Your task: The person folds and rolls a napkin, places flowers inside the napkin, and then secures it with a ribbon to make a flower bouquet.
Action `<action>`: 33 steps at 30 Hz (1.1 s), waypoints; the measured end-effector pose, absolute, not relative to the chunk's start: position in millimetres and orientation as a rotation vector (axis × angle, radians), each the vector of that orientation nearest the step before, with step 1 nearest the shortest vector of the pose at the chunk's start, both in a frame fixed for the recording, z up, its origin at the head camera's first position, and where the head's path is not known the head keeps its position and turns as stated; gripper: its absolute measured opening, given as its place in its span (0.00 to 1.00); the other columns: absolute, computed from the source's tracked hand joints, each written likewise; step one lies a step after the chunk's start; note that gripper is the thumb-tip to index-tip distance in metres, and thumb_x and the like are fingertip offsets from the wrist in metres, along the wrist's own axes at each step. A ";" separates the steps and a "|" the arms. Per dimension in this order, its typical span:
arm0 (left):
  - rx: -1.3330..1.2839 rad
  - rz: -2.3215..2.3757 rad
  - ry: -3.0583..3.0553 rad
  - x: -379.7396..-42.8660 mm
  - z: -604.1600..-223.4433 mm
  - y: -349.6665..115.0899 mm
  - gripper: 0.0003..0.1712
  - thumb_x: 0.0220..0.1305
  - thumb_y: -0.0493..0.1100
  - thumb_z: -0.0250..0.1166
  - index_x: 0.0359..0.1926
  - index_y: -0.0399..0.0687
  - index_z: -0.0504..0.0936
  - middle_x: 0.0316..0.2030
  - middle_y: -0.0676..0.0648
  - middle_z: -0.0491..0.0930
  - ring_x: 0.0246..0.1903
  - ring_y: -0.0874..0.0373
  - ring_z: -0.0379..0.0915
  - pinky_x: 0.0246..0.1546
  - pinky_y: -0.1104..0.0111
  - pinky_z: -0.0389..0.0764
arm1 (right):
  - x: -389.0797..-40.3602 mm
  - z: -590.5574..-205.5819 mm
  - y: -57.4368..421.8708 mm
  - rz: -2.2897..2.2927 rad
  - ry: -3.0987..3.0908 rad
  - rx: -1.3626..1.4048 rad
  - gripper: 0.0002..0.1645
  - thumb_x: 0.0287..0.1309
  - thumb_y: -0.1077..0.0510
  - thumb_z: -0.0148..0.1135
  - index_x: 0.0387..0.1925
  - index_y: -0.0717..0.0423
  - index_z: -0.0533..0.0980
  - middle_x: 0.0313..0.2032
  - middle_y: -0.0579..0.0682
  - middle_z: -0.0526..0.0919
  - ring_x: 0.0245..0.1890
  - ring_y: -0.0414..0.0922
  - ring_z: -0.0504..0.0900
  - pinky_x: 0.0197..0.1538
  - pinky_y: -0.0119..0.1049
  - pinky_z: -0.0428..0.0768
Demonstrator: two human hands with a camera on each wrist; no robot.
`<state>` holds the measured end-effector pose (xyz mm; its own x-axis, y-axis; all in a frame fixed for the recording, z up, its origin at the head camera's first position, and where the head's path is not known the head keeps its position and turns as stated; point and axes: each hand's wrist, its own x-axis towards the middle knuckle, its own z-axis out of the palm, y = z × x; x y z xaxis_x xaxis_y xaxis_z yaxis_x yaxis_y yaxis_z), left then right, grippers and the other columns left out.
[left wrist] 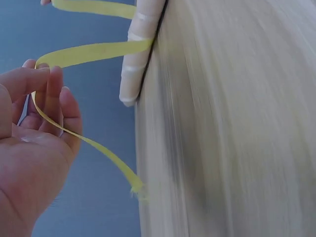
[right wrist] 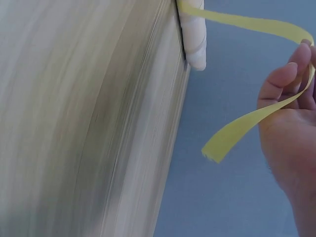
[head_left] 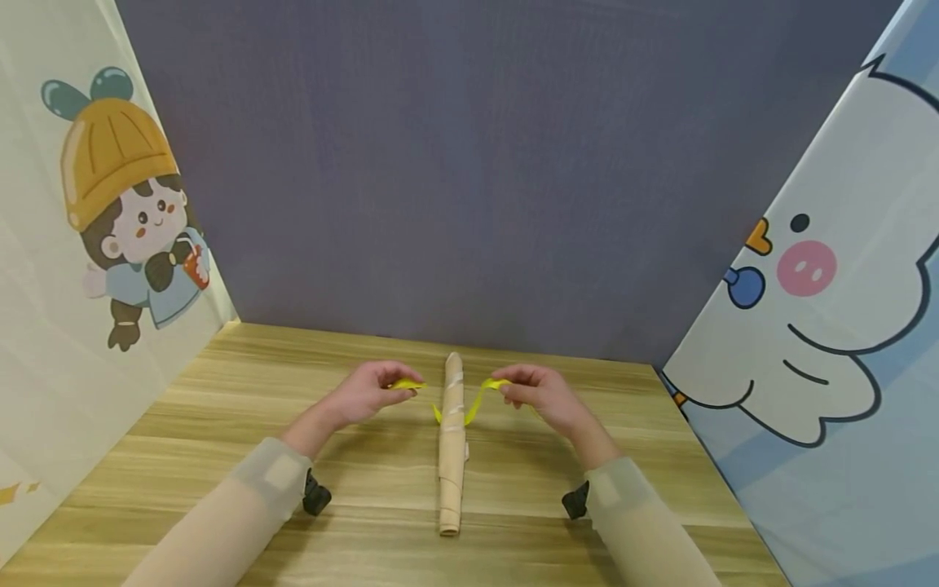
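Note:
A long rolled tube (head_left: 451,456), tan and paper-like with pale tape bands, lies on the table pointing away from me. A yellow ribbon (head_left: 475,405) passes at the tube, one length rising to each side. My left hand (head_left: 372,391) pinches one length between thumb and fingers, left of the tube. On the other side, my right hand (head_left: 541,395) pinches the other length. In the left wrist view the ribbon's frayed tail (left wrist: 118,162) hangs from the left hand (left wrist: 37,113). The right wrist view shows another loose end (right wrist: 219,148) below the right hand (right wrist: 291,98).
The wood-grain table (head_left: 367,505) meets a dark grey wall panel (head_left: 455,179) just beyond the tube's far end. Side panels with cartoon prints, a child in a hat (head_left: 147,212) and a white bird (head_left: 829,310), stand left and right. Black wrist devices (head_left: 315,493) sit at both cuffs.

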<state>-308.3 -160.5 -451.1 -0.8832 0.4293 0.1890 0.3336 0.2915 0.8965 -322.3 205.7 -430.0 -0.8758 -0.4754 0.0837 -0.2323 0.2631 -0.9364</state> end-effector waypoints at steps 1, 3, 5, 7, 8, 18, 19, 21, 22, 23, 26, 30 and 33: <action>0.720 1.666 2.452 -308.0 -450.2 -158.3 0.16 0.74 0.33 0.69 0.61 0.39 0.87 0.61 0.38 0.87 0.65 0.40 0.82 0.67 0.59 0.83 | -322.4 -430.2 203.6 -1.665 2.308 -0.663 0.21 0.78 0.58 0.67 0.66 0.61 0.82 0.41 0.41 0.89 0.39 0.40 0.85 0.47 0.40 0.86; 0.710 1.675 2.437 -307.7 -448.7 -154.2 0.17 0.74 0.33 0.69 0.61 0.39 0.87 0.62 0.38 0.87 0.63 0.41 0.84 0.64 0.63 0.85 | -323.0 -430.6 200.1 -1.674 2.294 -0.671 0.21 0.78 0.58 0.67 0.66 0.61 0.82 0.41 0.41 0.89 0.40 0.41 0.86 0.48 0.40 0.86; 0.710 1.678 2.423 -307.8 -447.1 -150.9 0.17 0.74 0.32 0.69 0.62 0.39 0.87 0.62 0.38 0.87 0.62 0.44 0.84 0.62 0.65 0.86 | -323.8 -430.8 197.2 -1.682 2.280 -0.685 0.21 0.78 0.59 0.66 0.66 0.62 0.82 0.41 0.41 0.89 0.39 0.40 0.85 0.47 0.39 0.86; 0.713 1.689 2.393 -308.1 -445.7 -148.9 0.19 0.74 0.31 0.68 0.63 0.38 0.86 0.63 0.37 0.86 0.61 0.46 0.85 0.60 0.68 0.86 | -324.8 -431.1 195.4 -1.686 2.276 -0.684 0.21 0.78 0.59 0.66 0.66 0.62 0.82 0.40 0.41 0.89 0.39 0.40 0.85 0.46 0.38 0.85; 0.719 1.700 2.371 -308.1 -444.8 -148.2 0.19 0.75 0.30 0.67 0.64 0.37 0.85 0.64 0.36 0.85 0.60 0.46 0.85 0.60 0.69 0.86 | -325.3 -431.2 194.8 -1.690 2.274 -0.672 0.20 0.78 0.59 0.65 0.65 0.62 0.82 0.39 0.43 0.89 0.38 0.40 0.85 0.45 0.38 0.85; 0.829 1.677 2.221 -308.2 -437.2 -151.1 0.27 0.75 0.26 0.50 0.69 0.35 0.82 0.66 0.34 0.84 0.64 0.41 0.83 0.65 0.59 0.84 | -325.2 -430.2 197.3 -1.716 2.196 -0.666 0.22 0.80 0.66 0.52 0.67 0.67 0.81 0.62 0.65 0.87 0.52 0.54 0.92 0.57 0.43 0.89; 0.843 1.665 2.227 -308.5 -437.2 -151.1 0.27 0.75 0.25 0.50 0.69 0.34 0.82 0.66 0.34 0.85 0.65 0.41 0.83 0.66 0.59 0.83 | -324.9 -430.1 198.0 -1.699 2.208 -0.680 0.22 0.80 0.66 0.53 0.68 0.67 0.81 0.61 0.66 0.88 0.52 0.52 0.93 0.57 0.43 0.89; 0.859 1.646 2.247 -308.8 -437.4 -150.3 0.25 0.76 0.25 0.52 0.68 0.34 0.83 0.65 0.35 0.85 0.66 0.42 0.83 0.67 0.60 0.83 | -324.5 -430.2 199.4 -1.676 2.219 -0.700 0.21 0.80 0.65 0.57 0.68 0.66 0.81 0.58 0.66 0.89 0.52 0.49 0.93 0.58 0.48 0.89; 0.862 1.638 2.265 -308.9 -437.7 -149.8 0.24 0.77 0.25 0.54 0.67 0.34 0.84 0.65 0.35 0.86 0.66 0.41 0.82 0.67 0.61 0.83 | -324.3 -430.2 199.8 -1.673 2.215 -0.700 0.21 0.80 0.64 0.59 0.68 0.66 0.81 0.57 0.66 0.90 0.52 0.49 0.93 0.59 0.51 0.89; 0.862 1.632 2.281 -308.9 -438.0 -149.1 0.22 0.78 0.26 0.56 0.66 0.34 0.84 0.65 0.36 0.86 0.66 0.41 0.82 0.67 0.61 0.83 | -324.1 -430.3 200.1 -1.669 2.216 -0.700 0.21 0.79 0.63 0.60 0.67 0.65 0.81 0.56 0.67 0.90 0.52 0.48 0.93 0.60 0.55 0.88; 0.836 1.616 2.327 -308.3 -439.3 -146.7 0.19 0.78 0.29 0.61 0.63 0.36 0.87 0.62 0.36 0.87 0.65 0.41 0.83 0.65 0.59 0.85 | -323.6 -431.2 200.6 -1.659 2.232 -0.680 0.21 0.78 0.60 0.65 0.66 0.63 0.83 0.56 0.65 0.90 0.51 0.46 0.92 0.62 0.63 0.85; 0.777 1.598 2.370 -307.6 -440.0 -143.5 0.16 0.77 0.32 0.65 0.60 0.38 0.89 0.59 0.38 0.90 0.62 0.44 0.86 0.63 0.57 0.86 | -323.9 -432.6 200.7 -1.641 2.269 -0.649 0.20 0.78 0.57 0.67 0.64 0.61 0.85 0.56 0.61 0.91 0.49 0.44 0.92 0.62 0.61 0.86; 0.726 1.589 2.388 -307.8 -439.9 -141.8 0.15 0.77 0.34 0.66 0.59 0.40 0.90 0.57 0.40 0.91 0.59 0.49 0.88 0.62 0.60 0.87 | -324.6 -433.7 200.5 -1.642 2.272 -0.635 0.21 0.78 0.56 0.67 0.64 0.63 0.84 0.55 0.57 0.92 0.50 0.48 0.93 0.61 0.56 0.87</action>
